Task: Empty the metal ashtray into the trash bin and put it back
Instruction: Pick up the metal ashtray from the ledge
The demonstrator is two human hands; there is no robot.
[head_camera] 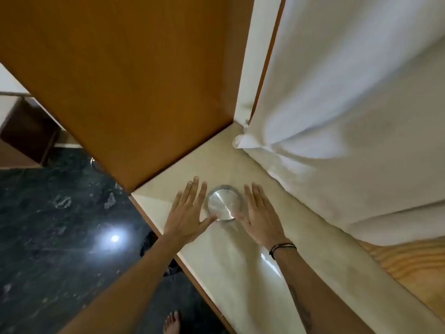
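Observation:
A round shiny metal ashtray sits on the pale bedside table top, and its bowl looks bare. My left hand lies flat just left of it, fingers spread, thumb touching the near rim. My right hand is flat on the ashtray's right side, its thumb at the rim too. Neither hand has lifted it. The trash bin is not in sight.
A brown wooden panel rises behind the table. A bed with a white sheet borders it on the right. Dark marbled floor lies to the left, with a dark wooden cabinet further off. A bare foot shows at the bottom edge.

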